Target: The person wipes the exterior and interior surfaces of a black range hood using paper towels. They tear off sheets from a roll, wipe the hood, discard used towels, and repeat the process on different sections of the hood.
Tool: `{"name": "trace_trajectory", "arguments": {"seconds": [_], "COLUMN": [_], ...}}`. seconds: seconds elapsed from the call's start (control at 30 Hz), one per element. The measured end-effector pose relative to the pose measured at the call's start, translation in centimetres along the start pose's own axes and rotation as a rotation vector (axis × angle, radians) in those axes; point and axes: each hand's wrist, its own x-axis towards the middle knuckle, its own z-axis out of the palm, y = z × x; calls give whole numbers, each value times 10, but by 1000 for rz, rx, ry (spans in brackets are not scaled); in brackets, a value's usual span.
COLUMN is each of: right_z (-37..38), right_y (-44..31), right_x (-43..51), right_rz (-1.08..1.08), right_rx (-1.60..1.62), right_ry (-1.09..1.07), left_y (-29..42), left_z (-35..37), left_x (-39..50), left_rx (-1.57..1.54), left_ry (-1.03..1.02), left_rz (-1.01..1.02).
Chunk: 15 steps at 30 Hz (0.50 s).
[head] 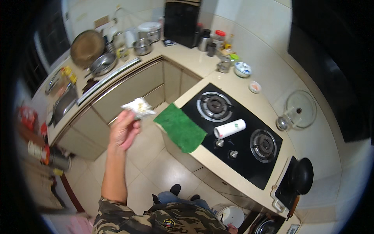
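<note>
My left hand (pixel 125 129) is raised above the floor, left of the stove, and pinches a crumpled white paper or wipe (pixel 139 108) with yellowish-brown marks. Low in the picture, my right hand (pixel 232 228) shows only in part, at the rim of a white bucket (pixel 238 216); its fingers are too hidden to read. A green cloth (pixel 181 128) hangs over the counter's edge, touching the black gas stove (pixel 245 163). On the glass between the two burners lies a white roll (pixel 230 129), near the silver knobs (pixel 233 154).
A black frying pan (pixel 302 176) stands right of the stove, below a glass lid (pixel 301 109) at the wall. Jars, a lidded bowl (pixel 242 69) and a small dish (pixel 255 87) line the back counter. Pots and a steel sink (pixel 65 102) are at left.
</note>
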Motion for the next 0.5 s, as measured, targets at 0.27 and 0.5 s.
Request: {"name": "trace_trajectory", "arguments": {"seconds": [0.27,0.5], "right_z": [68,209], "right_y": [-122,-195], "right_x": [93,104], "right_rz": [-76,-135], "right_rx": [-538,-872], "right_ry": [-337,-508], "left_y": [0,-69], "left_z": [-199,-184], "left_x": [-314,-556], "left_rx": [126,-117], "left_ry": [947,1569], "left_rz": [40,23]}}
